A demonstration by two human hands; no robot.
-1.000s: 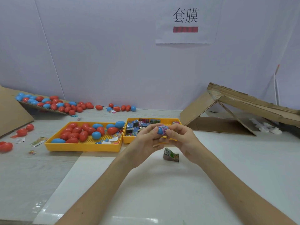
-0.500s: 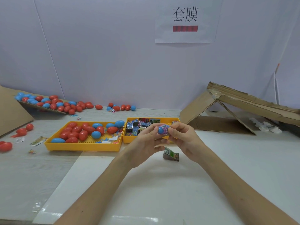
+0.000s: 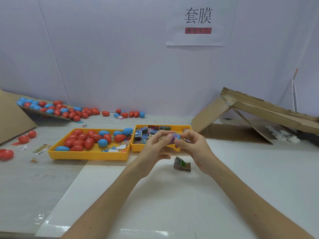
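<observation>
At the centre of the frame, just in front of the smaller yellow tray, both hands meet round a blue egg partly wrapped in a purple printed film; the left hand grips it from the left with thumb and curled fingers; the right hand pinches its right end between thumb and fingertips; the egg is held above the white table, and its underside is hidden by the fingers; just below the hands, a crumpled green and grey wrapper lies on the table; the smaller tray holds a heap of folded printed films; touching its left side, a larger yellow tray holds red and blue eggs with some paper scraps; more loose eggs lie along the wall at the upper left; folded cardboard leans at the right; a paper sign hangs at the top.
</observation>
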